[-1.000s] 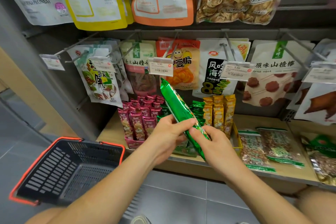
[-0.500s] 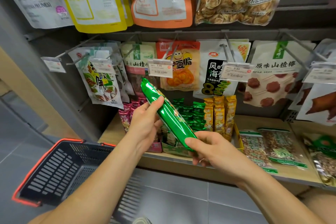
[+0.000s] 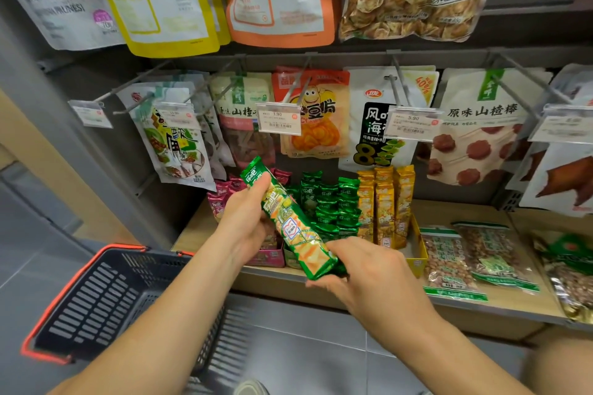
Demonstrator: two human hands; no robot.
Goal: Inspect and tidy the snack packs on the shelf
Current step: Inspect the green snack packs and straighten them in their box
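Observation:
A long green snack pack [image 3: 288, 221] slants in front of the shelf, its printed front with yellow chips turned toward me. My left hand [image 3: 244, 218] grips its upper end, thumb on top. My right hand [image 3: 369, 272] pinches its lower end. Behind it, rows of green packs [image 3: 330, 202], pink packs [image 3: 221, 199] and yellow packs [image 3: 385, 202] stand upright in display boxes on the wooden shelf [image 3: 455, 212].
A black basket with an orange rim [image 3: 106, 298] hangs at the lower left. Flat nut bags [image 3: 449, 260] lie on the shelf to the right. Hanging pouches [image 3: 311, 112] and price tags [image 3: 279, 117] on metal hooks fill the rack above.
The pack has been rotated in both hands, so its printed front now faces me instead of the plain green side. It also tilted further left and lower.

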